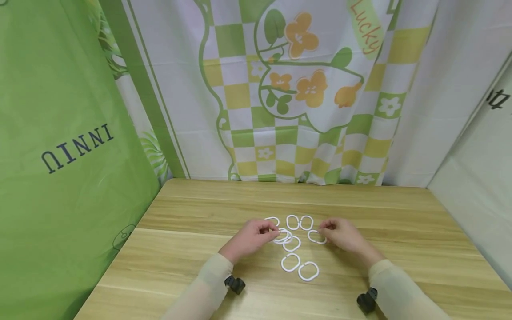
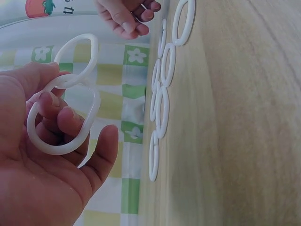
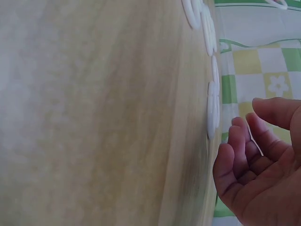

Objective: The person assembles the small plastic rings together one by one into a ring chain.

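Observation:
In the left wrist view, my left hand [image 2: 51, 122] holds two white oval shower curtain rings, raised off the table. The upper ring [image 2: 94, 49] overlaps the lower ring [image 2: 56, 149], and the fingers curl through the lower one. My right hand [image 1: 342, 233] hovers by the rightmost ring [image 1: 318, 243] on the table. Its thumb and fingertips stand apart in the right wrist view, with nothing between them. Two rings lie side by side at the back, among them a left one [image 1: 287, 222]. Nearer the front are another ring [image 1: 282, 264] and a front ring [image 1: 308, 280].
The rings lie on a wooden table [image 1: 192, 262]. A checked curtain [image 1: 248, 120] hangs behind its far edge. Green fabric [image 1: 80, 213] borders the left side and a white sheet [image 1: 476, 186] the right. Both wrists carry small black cameras.

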`<state>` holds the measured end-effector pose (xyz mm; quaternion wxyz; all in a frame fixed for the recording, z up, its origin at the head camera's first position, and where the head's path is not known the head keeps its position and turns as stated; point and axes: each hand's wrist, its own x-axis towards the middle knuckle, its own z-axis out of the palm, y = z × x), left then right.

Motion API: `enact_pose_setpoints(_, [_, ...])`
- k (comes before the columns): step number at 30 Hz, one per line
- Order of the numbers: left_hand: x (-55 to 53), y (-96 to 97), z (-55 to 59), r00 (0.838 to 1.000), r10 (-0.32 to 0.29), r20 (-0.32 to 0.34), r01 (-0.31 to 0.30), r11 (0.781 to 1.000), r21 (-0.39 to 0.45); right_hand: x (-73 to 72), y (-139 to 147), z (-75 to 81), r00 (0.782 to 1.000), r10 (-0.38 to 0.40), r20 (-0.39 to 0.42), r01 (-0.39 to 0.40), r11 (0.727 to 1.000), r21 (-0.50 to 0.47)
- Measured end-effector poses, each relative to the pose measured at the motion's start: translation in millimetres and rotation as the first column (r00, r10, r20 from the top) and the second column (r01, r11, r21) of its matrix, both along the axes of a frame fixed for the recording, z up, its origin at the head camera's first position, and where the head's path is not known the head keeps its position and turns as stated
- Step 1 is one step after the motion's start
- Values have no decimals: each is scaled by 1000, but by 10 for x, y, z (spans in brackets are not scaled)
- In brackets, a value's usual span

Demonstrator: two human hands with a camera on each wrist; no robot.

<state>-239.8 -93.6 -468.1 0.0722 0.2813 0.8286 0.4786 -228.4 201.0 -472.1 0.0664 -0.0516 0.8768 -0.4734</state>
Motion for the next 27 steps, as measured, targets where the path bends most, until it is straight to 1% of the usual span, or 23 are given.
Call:
enact_pose_setpoints(5, [-4,-5,3,1000,3,5,-3,1000,-10,-78,-26,-44,999,30,-10,-30,998,58])
enact_pose_setpoints(11, [-8,4,-32,999,-31,-13,31,999,-10,-163,-66,-90,997,72,7,-72,996,55])
enact_pose_setpoints(16, [13,10,-20,999,-32,11,32,999,-21,-223,-96,-98,994,104,-31,-100,989,107])
enact_pose_setpoints(19, [13,9,-28,999,-28,16,28,999,-29,-244,-118,-104,991,127,-35,-122,985,123])
enact_pose_setpoints(23, [6,8,-37,1000,-29,4,29,999,-25,-255,-138,-130,987,158,-29,-152,979,138])
enact_pose_setpoints(27, [10,8,-25,999,-37,-9,37,999,-18,-246,-145,-169,980,195,-40,-186,970,158])
